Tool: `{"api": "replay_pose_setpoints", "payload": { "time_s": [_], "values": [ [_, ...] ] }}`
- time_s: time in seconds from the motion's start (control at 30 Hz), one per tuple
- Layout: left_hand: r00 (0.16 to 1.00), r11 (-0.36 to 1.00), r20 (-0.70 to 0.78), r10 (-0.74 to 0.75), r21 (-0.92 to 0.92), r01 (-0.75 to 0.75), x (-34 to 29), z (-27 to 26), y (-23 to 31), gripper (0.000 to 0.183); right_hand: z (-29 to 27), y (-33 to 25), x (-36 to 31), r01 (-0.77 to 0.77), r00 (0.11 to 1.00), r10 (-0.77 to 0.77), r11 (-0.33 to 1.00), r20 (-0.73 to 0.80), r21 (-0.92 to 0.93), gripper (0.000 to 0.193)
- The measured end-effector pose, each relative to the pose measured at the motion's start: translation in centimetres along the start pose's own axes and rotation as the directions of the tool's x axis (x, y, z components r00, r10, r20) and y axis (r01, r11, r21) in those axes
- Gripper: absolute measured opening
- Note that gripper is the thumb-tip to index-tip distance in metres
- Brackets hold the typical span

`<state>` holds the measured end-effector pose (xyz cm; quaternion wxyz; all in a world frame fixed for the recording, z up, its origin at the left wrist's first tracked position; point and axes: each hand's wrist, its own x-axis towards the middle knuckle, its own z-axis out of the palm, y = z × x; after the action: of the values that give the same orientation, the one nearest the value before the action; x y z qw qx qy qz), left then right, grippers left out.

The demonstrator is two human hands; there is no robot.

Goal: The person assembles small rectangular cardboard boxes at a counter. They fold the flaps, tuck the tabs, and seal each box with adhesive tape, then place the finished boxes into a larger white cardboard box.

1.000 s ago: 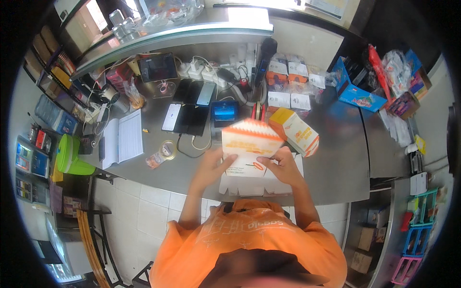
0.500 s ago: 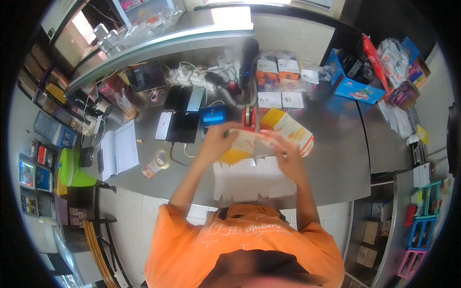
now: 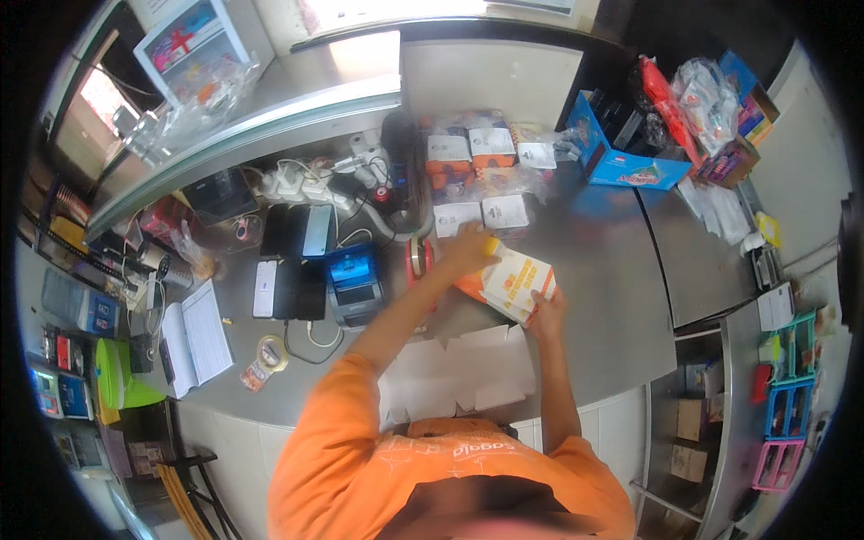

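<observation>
hands grip carton stack (image 3: 515, 284) ends: left hand (image 3: 468, 249), right hand (image 3: 547, 310) (bare counter (image 3: 603, 270) rightward).

White/orange carton (image 3: 515, 283) mid surface, held betw. both hands. Flat white unfolded carton blanks (image 3: 454, 382) just below it. Small orange/white boxes (image 3: 470, 151) at back. Blue open box (image 3: 614, 153) back right. Lit blue screen (image 3: 351, 268) left of centre, black phones (image 3: 288, 288) beside it.
</observation>
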<state>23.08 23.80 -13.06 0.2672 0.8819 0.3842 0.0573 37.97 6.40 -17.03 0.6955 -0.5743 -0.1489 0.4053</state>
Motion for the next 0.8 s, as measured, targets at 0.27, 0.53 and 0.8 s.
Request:
{"api": "replay_pose_setpoints", "payload": {
  "time_s": [0.27, 0.53, 0.8],
  "values": [
    [0.995, 0.998, -0.075, 0.061, 0.026, -0.059, 0.9, 6.1, -2.1, 0.079, -0.8, -0.2, -0.5, 0.071, 0.989, -0.127, 0.862, -0.08, -0.501, 0.036],
    [0.956, 0.915, -0.288, 0.055, 0.398, 0.067, -1.3, 11.2, 1.6, 0.072, -3.4, 0.3, 0.5, 0.383, 0.923, -0.071, 0.092, 0.378, -0.919, 0.082],
    [0.957, 0.93, -0.282, 0.067, 0.366, 0.043, -1.8, 10.7, 1.4, 0.073, -5.5, 3.3, 2.2, 0.416, 0.891, 0.169, 0.075, 0.422, -0.906, 0.094]
  ]
}}
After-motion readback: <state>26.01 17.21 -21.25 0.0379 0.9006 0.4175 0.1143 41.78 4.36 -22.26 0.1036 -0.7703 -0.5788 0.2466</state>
